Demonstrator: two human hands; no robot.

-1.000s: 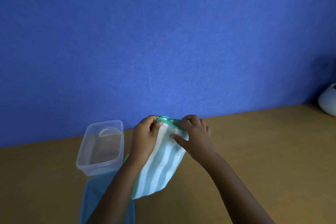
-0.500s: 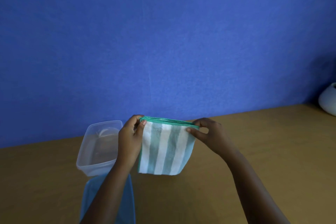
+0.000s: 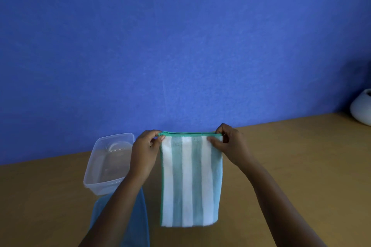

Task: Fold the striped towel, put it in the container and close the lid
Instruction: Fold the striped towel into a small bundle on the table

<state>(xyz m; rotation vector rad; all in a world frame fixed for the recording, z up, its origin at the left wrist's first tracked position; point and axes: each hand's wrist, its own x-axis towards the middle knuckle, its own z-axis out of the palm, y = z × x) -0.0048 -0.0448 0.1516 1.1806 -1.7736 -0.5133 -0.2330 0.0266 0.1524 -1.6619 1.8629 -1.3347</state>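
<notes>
The striped towel (image 3: 190, 182), white and teal with a green hem, is folded into a tall rectangle with its stripes running toward me. My left hand (image 3: 145, 152) pinches its far left corner and my right hand (image 3: 230, 144) pinches its far right corner. To the left, the clear plastic container (image 3: 100, 166) stands open with nothing in it. Its blue lid (image 3: 138, 226) lies on the table just in front of the container, partly hidden under my left forearm.
A wooden table (image 3: 291, 166) runs up to a blue wall (image 3: 180, 46). A white rounded pot (image 3: 361, 110) sits at the far right edge, against the wall.
My hands have moved apart along the towel's far edge. The towel, bunched and tilted a second ago, now shows as a straight, longer rectangle.
</notes>
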